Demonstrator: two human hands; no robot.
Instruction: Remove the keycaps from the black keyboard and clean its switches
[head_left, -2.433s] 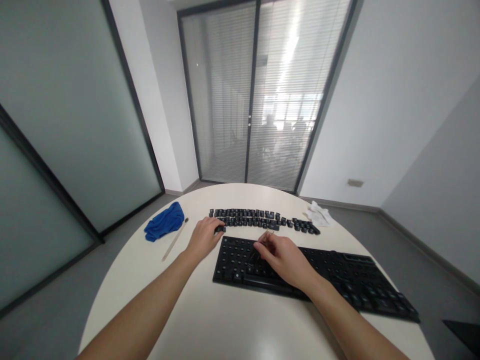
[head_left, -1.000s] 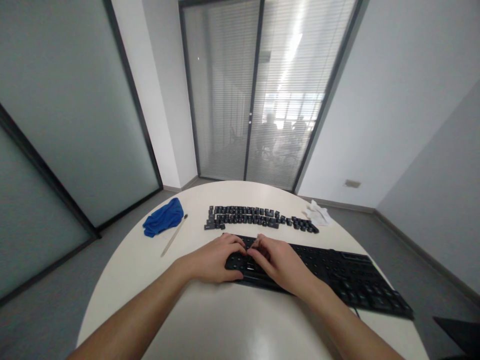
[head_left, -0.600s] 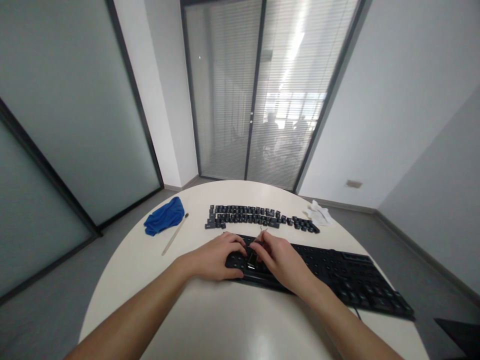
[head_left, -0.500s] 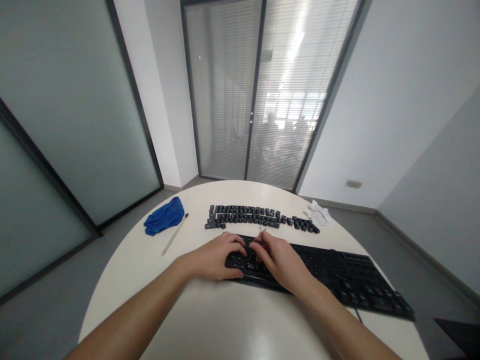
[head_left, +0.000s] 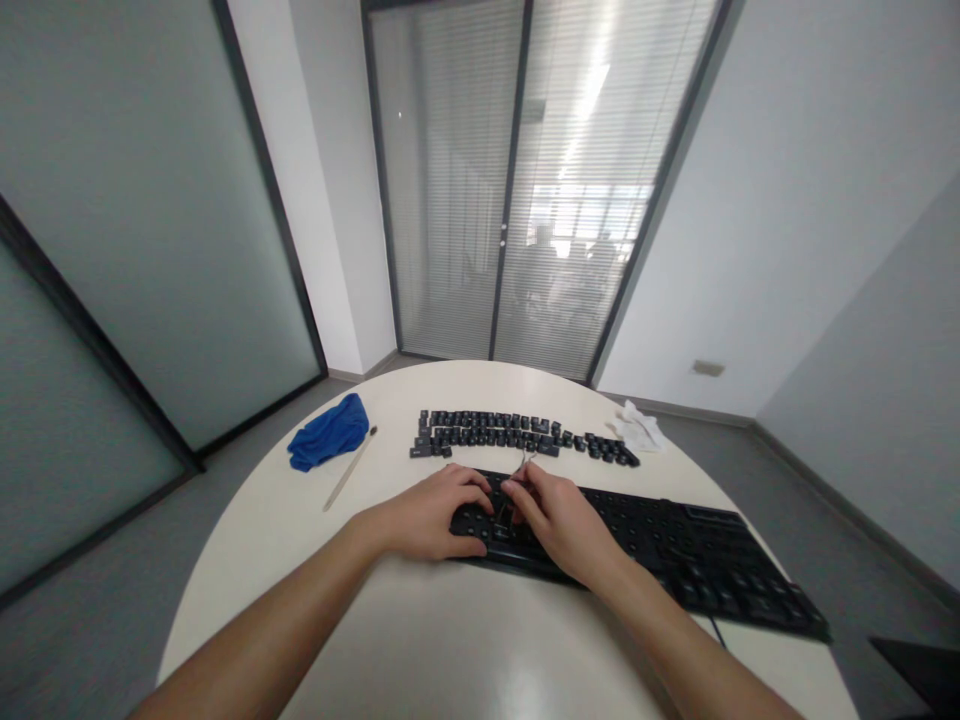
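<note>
A black keyboard [head_left: 637, 525] lies slantwise on the table, many of its key positions bare of caps. My left hand [head_left: 431, 510] grips its left end, fingers curled over the top and thumb along the near edge. Just right of it, my right hand [head_left: 559, 515] pinches a thin wire keycap puller [head_left: 519, 468]. The puller's wire ends reach down to the keys between my hands; my fingers partly hide them, and I cannot tell whether they hook a cap. Beyond the keyboard, loose black keycaps [head_left: 487, 437] lie in rows.
On the left of the round white table [head_left: 420, 640] are a blue cloth [head_left: 330, 432] and a thin brush [head_left: 351, 470]. A crumpled white tissue [head_left: 639, 428] lies at the far right. A dark cable [head_left: 717, 630] runs from the keyboard's near side.
The wire keycap puller has turned slightly in my right hand, its upper end shifting a little right. My left hand, the keyboard and the loose keycaps stay put.
</note>
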